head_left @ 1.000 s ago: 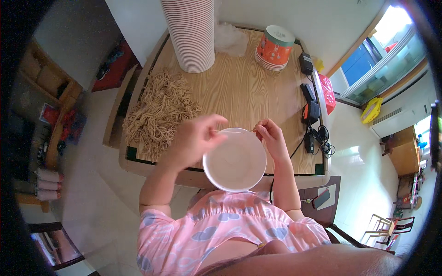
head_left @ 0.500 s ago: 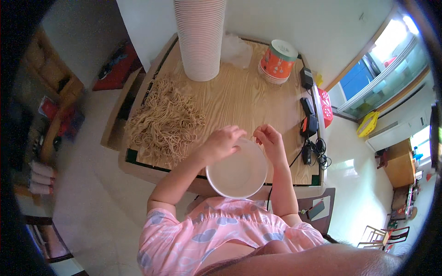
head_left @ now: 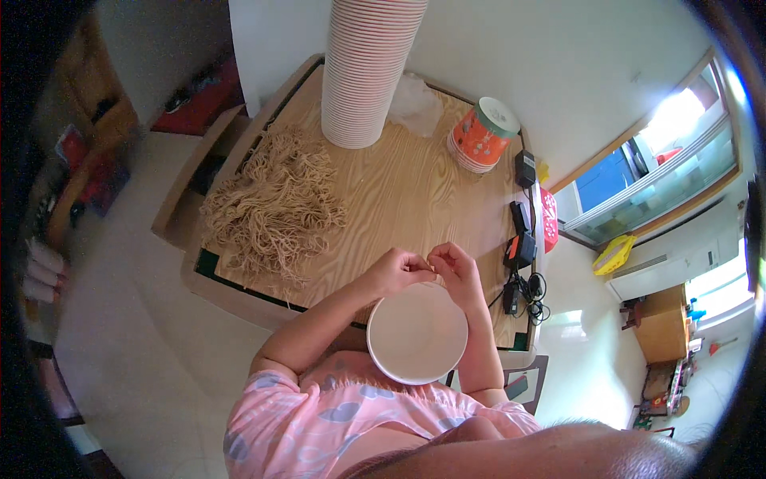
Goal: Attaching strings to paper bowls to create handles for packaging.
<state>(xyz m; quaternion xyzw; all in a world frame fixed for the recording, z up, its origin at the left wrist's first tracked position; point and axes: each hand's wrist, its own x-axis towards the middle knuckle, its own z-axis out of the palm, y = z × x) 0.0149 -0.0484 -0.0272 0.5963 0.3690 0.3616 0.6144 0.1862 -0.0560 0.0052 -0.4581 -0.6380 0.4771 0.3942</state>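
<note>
Both hands meet fingertip to fingertip just past the far rim of a white bowl [head_left: 417,333]: the left hand [head_left: 396,270] and the right hand [head_left: 453,270] each have the grip pressed together, thumb against forefinger, and whatever sits between them is too small to make out, perhaps a thin strand. The bowl lies directly at 6 o'clock from that joined grip, its rim touching or just under the heels of the hands, mouth up and showing nothing inside, held at the near edge of the tabletop [head_left: 415,191] over the person's lap. Neither hand is clearly nearer to it; both wrists flank its upper rim.

Outward from the grip, the heap of tan noodle-like strands [head_left: 275,203] lies at 10 o'clock, well apart, on the left hand's side, its strands running every way. At 12 o'clock stands a tall stack of white bowls [head_left: 367,72]; at 1 o'clock, an orange tub [head_left: 483,134] on its own short stack. Black chargers and cables [head_left: 523,247] sit at 3 o'clock.
</note>
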